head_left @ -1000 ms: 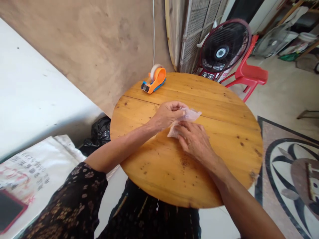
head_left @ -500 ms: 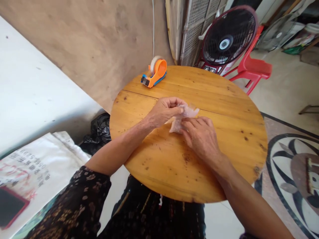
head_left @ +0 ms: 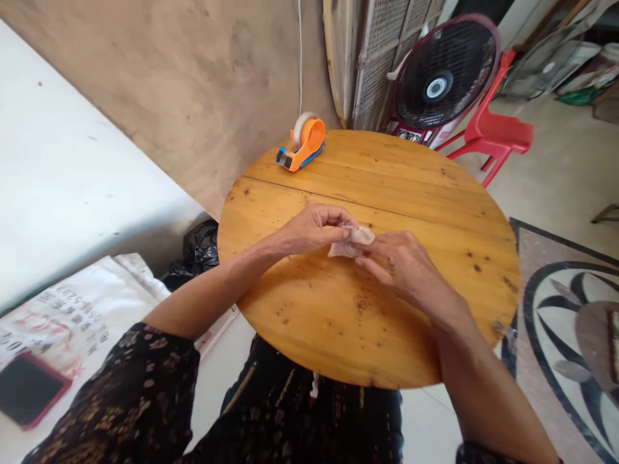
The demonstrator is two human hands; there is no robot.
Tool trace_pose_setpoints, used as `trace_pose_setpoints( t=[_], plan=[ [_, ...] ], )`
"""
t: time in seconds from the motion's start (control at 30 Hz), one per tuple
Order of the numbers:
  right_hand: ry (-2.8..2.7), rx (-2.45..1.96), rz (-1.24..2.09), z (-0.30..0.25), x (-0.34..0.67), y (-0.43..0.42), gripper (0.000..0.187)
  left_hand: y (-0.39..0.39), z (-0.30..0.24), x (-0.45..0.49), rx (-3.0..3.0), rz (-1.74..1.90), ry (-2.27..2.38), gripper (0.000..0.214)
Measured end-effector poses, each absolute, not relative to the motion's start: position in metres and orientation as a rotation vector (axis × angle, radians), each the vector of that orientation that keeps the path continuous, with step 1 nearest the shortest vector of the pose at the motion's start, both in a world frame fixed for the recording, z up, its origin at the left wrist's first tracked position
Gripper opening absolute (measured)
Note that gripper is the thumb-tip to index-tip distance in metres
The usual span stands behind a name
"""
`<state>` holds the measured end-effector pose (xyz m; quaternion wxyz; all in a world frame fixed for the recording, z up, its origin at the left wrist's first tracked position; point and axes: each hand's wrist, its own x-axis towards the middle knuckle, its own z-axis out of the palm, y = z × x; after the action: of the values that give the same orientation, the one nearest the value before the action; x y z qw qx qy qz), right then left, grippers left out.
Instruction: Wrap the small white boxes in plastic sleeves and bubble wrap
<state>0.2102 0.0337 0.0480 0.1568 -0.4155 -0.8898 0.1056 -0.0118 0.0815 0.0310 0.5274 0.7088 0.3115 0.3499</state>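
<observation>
A small, crumpled piece of whitish translucent plastic wrap [head_left: 344,249] is between my hands, just above or on the round wooden table [head_left: 309,322]. My left hand [head_left: 316,227] pinches its upper left part between thumb and fingers. From the right, my right hand [head_left: 399,258] has its fingertips and thumb closed on the lower right edge. Part of the wrap is folded over on itself. Whether anything lies inside the folds cannot be made out.
An orange and blue tape dispenser [head_left: 304,145] with a roll of tape stands at the table's far left edge. Beyond are a dark red fan [head_left: 445,74] and a red plastic chair [head_left: 503,132]. Left lie a black plastic bag [head_left: 202,245], a white printed sack [head_left: 97,283] and a phone [head_left: 33,390].
My left hand has come down a little towards me. The wrap's upper right corner, spread out before, is folded down, and the piece looks smaller. My right fingers have straightened towards the left.
</observation>
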Motion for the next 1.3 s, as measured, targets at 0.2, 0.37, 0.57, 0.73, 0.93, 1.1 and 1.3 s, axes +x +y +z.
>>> trace_pose_setpoints(
  t=[0.2, 0.37, 0.57, 0.73, 0.93, 1.1, 1.3],
  plan=[
    [-2.42, -1.265, 0.467, 0.058, 0.232, 0.042, 0.014, 0.064, 0.016, -0.014, 1.978, 0.994, 0.809, 0.019],
    [-2.4, -1.221, 0.261, 0.042, 0.223, 0.041, 0.022, 0.06, 0.0, -0.015, 2.134, 1.106, 0.712, 0.021],
    [-2.454, -1.175, 0.134, 0.037, 0.212, 0.036, 0.024, 0.061, -0.012, -0.018, 2.429, 1.148, 0.549, 0.025],
    [-2.522, -1.156, 0.089, 0.03, 0.211, 0.042, 0.021, 0.058, -0.015, -0.019, 2.54, 1.124, 0.653, 0.025],
    [-2.532, -1.15, 0.059, 0.023, 0.211, 0.048, 0.017, 0.058, -0.025, -0.02, 2.651, 1.046, 0.73, 0.023],
    [-2.571, -1.161, 0.008, 0.022, 0.211, 0.048, 0.021, 0.06, -0.033, -0.018, 2.649, 0.961, 0.762, 0.026],
    [-2.482, -1.126, 0.169, 0.023, 0.21, 0.048, 0.021, 0.06, -0.019, -0.016, 2.501, 1.042, 0.77, 0.017]
  ],
)
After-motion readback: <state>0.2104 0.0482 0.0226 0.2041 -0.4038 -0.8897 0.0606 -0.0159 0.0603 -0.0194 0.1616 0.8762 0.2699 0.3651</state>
